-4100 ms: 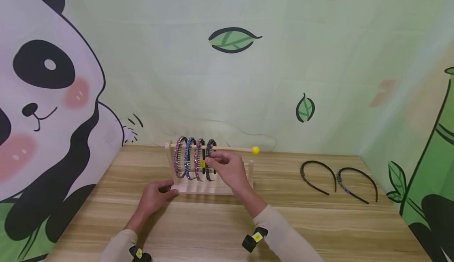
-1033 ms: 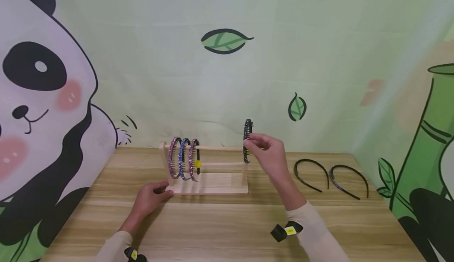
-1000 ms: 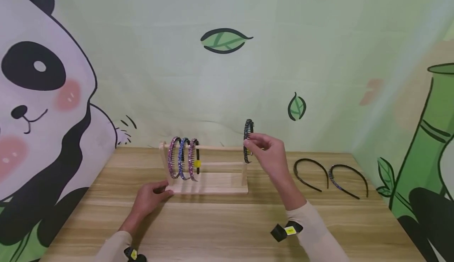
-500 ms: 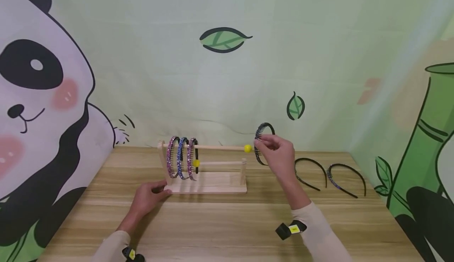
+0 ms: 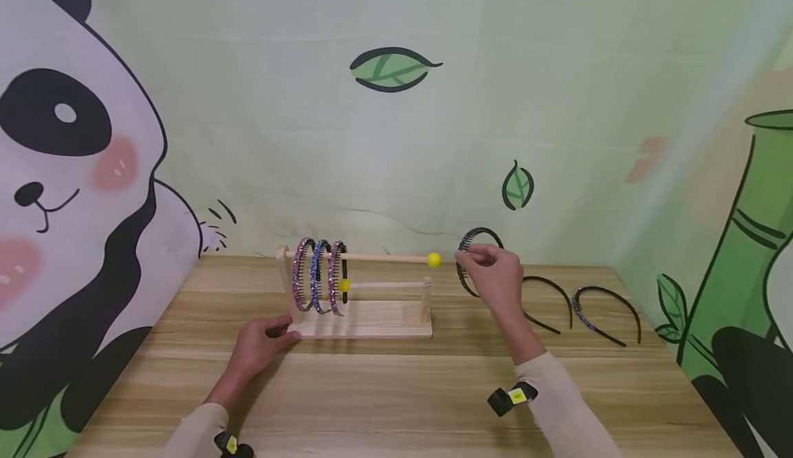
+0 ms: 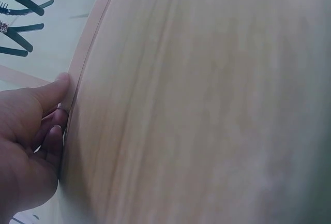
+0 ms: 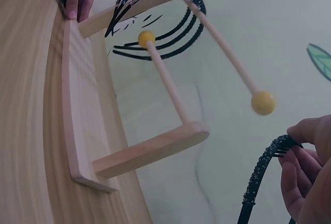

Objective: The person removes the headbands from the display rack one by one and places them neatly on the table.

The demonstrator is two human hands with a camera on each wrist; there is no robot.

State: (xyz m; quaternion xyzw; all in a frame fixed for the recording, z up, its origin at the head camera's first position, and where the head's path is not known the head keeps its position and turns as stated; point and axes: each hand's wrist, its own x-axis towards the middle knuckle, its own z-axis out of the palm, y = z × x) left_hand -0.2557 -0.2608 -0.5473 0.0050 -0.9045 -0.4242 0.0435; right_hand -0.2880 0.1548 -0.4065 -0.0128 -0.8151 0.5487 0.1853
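Note:
My right hand point(image 5: 495, 279) pinches a black, glittery toothed headband point(image 7: 256, 175) between thumb and fingers, raised over the table. It is to the right of the yellow ball point(image 5: 434, 259) that tips the upper peg of a wooden stand point(image 5: 365, 320), apart from it. Three headbands hang on that peg near its left end: a pink one point(image 5: 297, 279), a blue one point(image 5: 315, 279) and another pink one point(image 5: 333, 280). At the left end of the base, my left hand point(image 5: 255, 348) grips the corner, thumb on its front edge point(image 6: 87, 48).
Two more dark headbands lie on the wooden table point(image 5: 372, 403) at the right, one plain-looking point(image 5: 562, 291) and one with blue glitter point(image 5: 580, 312). A lower peg ends in a second yellow ball point(image 5: 344, 285). Behind hangs a panda-print backdrop point(image 5: 279, 134).
My right hand has drawn the black headband rightward along the upper peg, off past its ball end, then slightly lower and farther right. My left hand has stayed on the stand's corner.

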